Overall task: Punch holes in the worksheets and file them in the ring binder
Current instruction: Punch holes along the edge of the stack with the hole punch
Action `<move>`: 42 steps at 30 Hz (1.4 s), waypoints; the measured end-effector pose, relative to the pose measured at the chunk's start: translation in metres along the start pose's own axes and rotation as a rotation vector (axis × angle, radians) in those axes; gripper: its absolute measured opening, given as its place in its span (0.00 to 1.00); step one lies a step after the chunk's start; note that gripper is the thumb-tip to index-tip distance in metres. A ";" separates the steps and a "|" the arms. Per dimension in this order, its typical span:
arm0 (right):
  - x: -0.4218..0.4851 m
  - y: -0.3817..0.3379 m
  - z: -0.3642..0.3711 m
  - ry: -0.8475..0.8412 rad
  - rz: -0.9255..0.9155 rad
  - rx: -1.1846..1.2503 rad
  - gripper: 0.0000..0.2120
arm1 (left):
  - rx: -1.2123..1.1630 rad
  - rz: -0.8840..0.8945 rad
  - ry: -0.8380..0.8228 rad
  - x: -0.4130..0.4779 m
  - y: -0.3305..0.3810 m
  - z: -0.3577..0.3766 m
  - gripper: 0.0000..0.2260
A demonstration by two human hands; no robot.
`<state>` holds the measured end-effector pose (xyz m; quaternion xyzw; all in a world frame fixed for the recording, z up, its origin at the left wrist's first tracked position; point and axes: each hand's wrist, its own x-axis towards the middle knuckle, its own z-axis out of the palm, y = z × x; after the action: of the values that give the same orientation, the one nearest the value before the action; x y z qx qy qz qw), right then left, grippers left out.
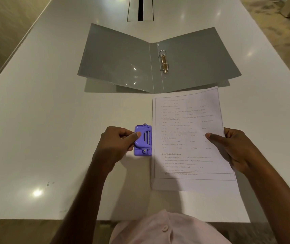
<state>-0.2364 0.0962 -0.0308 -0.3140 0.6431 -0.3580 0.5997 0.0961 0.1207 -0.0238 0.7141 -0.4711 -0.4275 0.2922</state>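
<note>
A grey ring binder (119,60) lies open on the white table, its gold ring mechanism (164,62) shut along the spine. In front of it lie printed worksheets (188,138), stacked and a little fanned at the bottom. A purple hole punch (143,140) sits against the sheets' left edge. My left hand (116,147) grips the punch, thumb on its lever. My right hand (232,148) holds the sheets' right edge, thumb on top and fingers underneath.
The white table (43,138) stretches far ahead, with a cable slot (140,9) at the back centre. Its near edge runs just in front of my pink shirt (167,229). Floor shows beyond the left and right table edges.
</note>
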 end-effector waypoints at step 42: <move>0.003 0.000 0.025 -0.054 -0.065 -0.036 0.11 | 0.071 -0.039 0.043 -0.004 0.009 0.005 0.14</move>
<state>-0.2118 0.0912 -0.0330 -0.3550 0.6226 -0.3568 0.5992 0.0868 0.1213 -0.0176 0.7421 -0.4655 -0.4006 0.2684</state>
